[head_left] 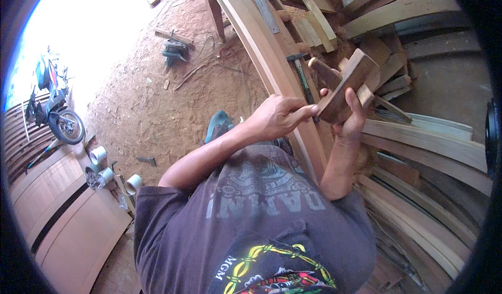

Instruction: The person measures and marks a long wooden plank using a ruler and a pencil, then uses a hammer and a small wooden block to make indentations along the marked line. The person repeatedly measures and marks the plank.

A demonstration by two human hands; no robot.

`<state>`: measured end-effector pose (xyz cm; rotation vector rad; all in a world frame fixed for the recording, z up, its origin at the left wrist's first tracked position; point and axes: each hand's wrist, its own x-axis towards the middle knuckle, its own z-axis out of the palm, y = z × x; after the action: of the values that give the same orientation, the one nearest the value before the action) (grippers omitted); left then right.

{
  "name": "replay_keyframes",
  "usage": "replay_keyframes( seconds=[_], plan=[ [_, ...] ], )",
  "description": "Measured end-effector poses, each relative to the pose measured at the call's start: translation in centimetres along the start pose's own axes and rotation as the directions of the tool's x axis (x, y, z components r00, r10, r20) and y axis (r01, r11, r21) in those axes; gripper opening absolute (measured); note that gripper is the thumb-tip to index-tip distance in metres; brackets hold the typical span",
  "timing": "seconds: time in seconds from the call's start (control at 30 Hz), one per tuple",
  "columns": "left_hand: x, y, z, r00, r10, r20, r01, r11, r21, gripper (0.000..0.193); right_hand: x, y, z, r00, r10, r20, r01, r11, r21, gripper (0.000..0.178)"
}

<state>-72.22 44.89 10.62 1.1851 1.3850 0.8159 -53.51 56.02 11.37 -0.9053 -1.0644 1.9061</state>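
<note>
A brown wooden hand plane (345, 89) is raised above the right side of the workbench, tilted, with its handle sticking out to the far left. My right hand (351, 117) grips it from below, fingers wrapped about its near part. My left hand (282, 115) has curled fingers and touches the plane's near left corner with a fingertip. Below my hands runs a long, pale wooden beam (266, 56). A hammer (300, 71) with a dark green handle lies beside it, just left of the plane. Further off, a metal ruler or square (263, 7) rests along the timber.
Stacked boards (429, 142) and offcuts (314, 24) crowd the right side. A corded power tool (174, 52) sits on the dusty floor (141, 95). At left stand a motorbike (63, 119), white cylinders (98, 154) and large wooden panels (83, 226).
</note>
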Motion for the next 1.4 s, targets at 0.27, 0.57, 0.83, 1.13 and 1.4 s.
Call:
replay_keyframes(
  seconds=[0.27, 0.57, 0.83, 1.13, 1.4],
  plan=[
    [-0.4, -9.0, 4.2, 0.971, -0.235, 0.044, 0.235, 0.972, -0.016, 0.071, 1.4, 5.9, -1.6, 0.985, -0.004, 0.173, 0.121, 0.729, -0.674, 0.074],
    [0.9, -10.5, 7.6, 0.966, -0.25, -0.07, 0.246, 0.967, -0.07, 0.067, 3.8, 8.9, -0.2, 0.96, -0.052, 0.277, 0.27, 0.444, -0.854, 0.079],
    [0.8, -10.3, 7.2, 0.961, -0.275, -0.033, 0.271, 0.958, -0.097, 0.063, 3.2, 8.4, 0.4, 0.981, 0.055, 0.185, 0.145, 0.42, -0.896, 0.08],
    [0.6, -9.9, 7.4, 0.981, -0.174, -0.084, 0.164, 0.979, -0.119, 0.059, 3.3, 8.5, 0.2, 0.952, -0.092, 0.291, 0.303, 0.397, -0.866, 0.077],
    [0.6, -10.8, 7.2, 0.973, -0.222, -0.064, 0.212, 0.968, -0.133, 0.059, 6.5, 9.2, -1.0, 0.978, -0.196, 0.069, 0.191, 0.719, -0.668, 0.068]
  ],
)
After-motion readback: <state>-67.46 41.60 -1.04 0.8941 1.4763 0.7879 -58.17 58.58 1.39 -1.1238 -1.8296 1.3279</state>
